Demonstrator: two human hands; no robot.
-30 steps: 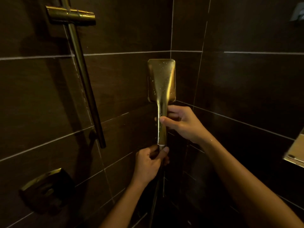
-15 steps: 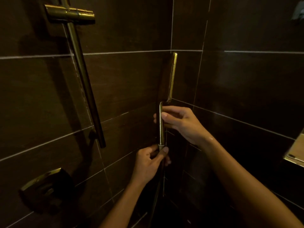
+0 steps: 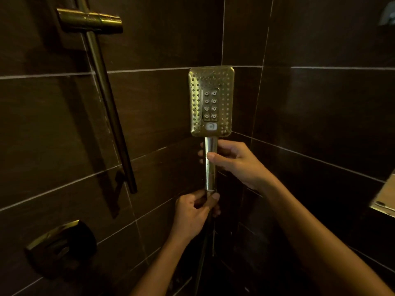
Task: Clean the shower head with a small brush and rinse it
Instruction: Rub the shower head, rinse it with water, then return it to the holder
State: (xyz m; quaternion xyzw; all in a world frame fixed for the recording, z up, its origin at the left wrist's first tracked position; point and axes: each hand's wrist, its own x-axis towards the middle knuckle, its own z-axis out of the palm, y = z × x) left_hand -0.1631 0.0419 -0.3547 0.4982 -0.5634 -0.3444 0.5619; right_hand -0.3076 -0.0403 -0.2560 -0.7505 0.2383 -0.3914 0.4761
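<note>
A gold rectangular shower head [image 3: 211, 101] stands upright in front of the dark tiled corner, its nozzle face turned toward me. My right hand [image 3: 237, 162] is wrapped around the upper part of its handle [image 3: 210, 165]. My left hand [image 3: 193, 214] grips the base of the handle where the hose [image 3: 202, 259] joins it. The hose drops down into the dark. No brush is visible.
A gold slide rail [image 3: 109, 103] with a holder bracket [image 3: 89, 20] runs down the left wall. A dark valve plate with a gold lever [image 3: 61, 246] sits at the lower left. A lit niche edge [image 3: 384, 197] shows at the right.
The shower head has rotated about its handle: first its smooth back faced me, then its thin edge, and now its nozzle face. Both hands stayed in place on the handle.
</note>
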